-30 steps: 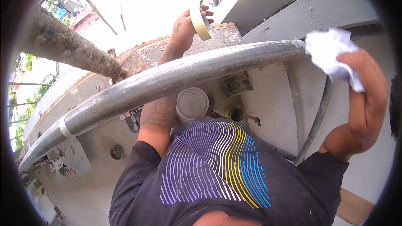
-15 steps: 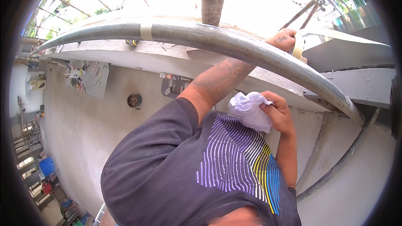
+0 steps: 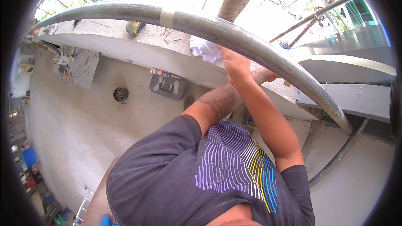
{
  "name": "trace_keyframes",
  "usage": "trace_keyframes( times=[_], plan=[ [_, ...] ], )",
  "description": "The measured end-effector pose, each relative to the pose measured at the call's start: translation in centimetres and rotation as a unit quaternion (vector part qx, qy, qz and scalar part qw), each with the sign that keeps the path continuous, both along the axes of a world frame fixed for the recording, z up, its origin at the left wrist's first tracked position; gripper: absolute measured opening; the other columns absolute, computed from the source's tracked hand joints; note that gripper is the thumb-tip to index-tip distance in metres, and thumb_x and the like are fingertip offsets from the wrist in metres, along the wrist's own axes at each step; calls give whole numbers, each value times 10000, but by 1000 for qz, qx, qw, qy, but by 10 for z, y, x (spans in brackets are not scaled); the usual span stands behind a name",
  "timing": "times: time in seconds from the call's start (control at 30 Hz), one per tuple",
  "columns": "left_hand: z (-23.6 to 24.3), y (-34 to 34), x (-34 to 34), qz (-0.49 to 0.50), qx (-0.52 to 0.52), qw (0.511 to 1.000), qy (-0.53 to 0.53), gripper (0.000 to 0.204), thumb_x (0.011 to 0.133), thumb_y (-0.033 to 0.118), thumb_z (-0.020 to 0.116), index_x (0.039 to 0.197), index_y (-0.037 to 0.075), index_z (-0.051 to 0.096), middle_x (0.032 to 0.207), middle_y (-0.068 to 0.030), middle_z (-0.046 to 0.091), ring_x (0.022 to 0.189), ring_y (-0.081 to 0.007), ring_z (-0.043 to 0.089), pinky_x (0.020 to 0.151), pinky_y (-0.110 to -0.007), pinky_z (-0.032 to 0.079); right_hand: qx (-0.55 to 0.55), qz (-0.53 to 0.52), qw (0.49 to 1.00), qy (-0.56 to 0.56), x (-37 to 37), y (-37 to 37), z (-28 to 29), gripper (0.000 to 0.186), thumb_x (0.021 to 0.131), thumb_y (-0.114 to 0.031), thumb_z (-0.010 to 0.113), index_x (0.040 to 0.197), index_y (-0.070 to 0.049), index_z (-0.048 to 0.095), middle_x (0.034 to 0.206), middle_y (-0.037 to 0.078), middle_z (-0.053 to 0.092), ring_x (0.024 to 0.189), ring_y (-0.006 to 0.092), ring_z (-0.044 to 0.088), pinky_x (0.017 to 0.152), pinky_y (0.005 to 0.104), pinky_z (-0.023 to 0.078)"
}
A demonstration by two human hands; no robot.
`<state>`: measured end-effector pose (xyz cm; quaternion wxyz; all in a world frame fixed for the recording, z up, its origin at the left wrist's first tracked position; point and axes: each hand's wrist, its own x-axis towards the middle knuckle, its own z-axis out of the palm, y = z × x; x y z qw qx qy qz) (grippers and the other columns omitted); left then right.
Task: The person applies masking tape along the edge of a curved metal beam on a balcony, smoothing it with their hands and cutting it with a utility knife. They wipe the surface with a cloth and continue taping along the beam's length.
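One rough white ledge [image 3: 158, 43] borders smooth greyish floor [image 3: 88, 125] beneath a round grey metal pipe [image 3: 243, 39]; the right hand [image 3: 235, 63] clamps crumpled white cloth [image 3: 204, 50] over the ledge; the partly hidden left hand's [image 3: 271, 75] grip, I cannot tell.

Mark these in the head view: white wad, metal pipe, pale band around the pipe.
White wad [image 3: 204, 51]: head view, its crumpled visible middle.
Metal pipe [image 3: 238, 36]: head view, bare metal right of the band.
Pale band [image 3: 167, 17]: head view, its camera-facing side.

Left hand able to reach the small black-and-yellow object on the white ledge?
Probably not directly: the right forearm crosses between the object and the left hand, which the round grey metal pipe partly hides.
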<state>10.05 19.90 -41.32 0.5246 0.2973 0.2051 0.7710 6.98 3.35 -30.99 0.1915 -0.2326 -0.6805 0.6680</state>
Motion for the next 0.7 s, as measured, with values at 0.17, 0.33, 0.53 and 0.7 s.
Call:
trace_keyframes(
  times=[0.17, 0.33, 0.53, 0.7],
  plan=[
    [34, -13, 3, -14, -25, 999, 22, 379, 1109, 322, 617, 1352, 36, 675, 1260, -111, 738, 1153, -195, 712, 981, -397, 598, 116, 86, 985, -90, -12, -15, 21, 358, 1015, -187, 816, 1321, -16, 740, 1168, 57, 764, 1089, 168, 705, 965, 333, 568],
    [61, -26, 7, 15, -25, 994, 102, 402, 1096, 331, 635, 1360, 30, 668, 1208, -94, 720, 1153, -189, 682, 967, -409, 587, 184, 144, 972, -15, -44, -25, 37, 283, 1040, -207, 752, 1265, -36, 756, 1089, 96, 802, 935, 215, 742, 854, 381, 587],
    [54, -25, 15, 2, -19, 997, 80, 437, 1115, 360, 618, 1391, 24, 665, 1247, -107, 718, 1194, -195, 661, 1015, -417, 560, 510, 91, 854, 38, -79, -23, 25, 260, 1062, -175, 602, 1282, -47, 657, 1071, 200, 765, 953, 414, 723, 854, 495, 573],
    [59, -35, 16, -23, -17, 995, 99, 461, 1135, 381, 598, 1415, 21, 662, 1298, -119, 716, 1223, -203, 650, 1055, -422, 539, 642, 76, 761, 49, -61, -28, 21, 223, 964, -106, 630, 1152, -20, 710, 993, 217, 737, 943, 407, 733, 832, 554, 572]
  ],
)
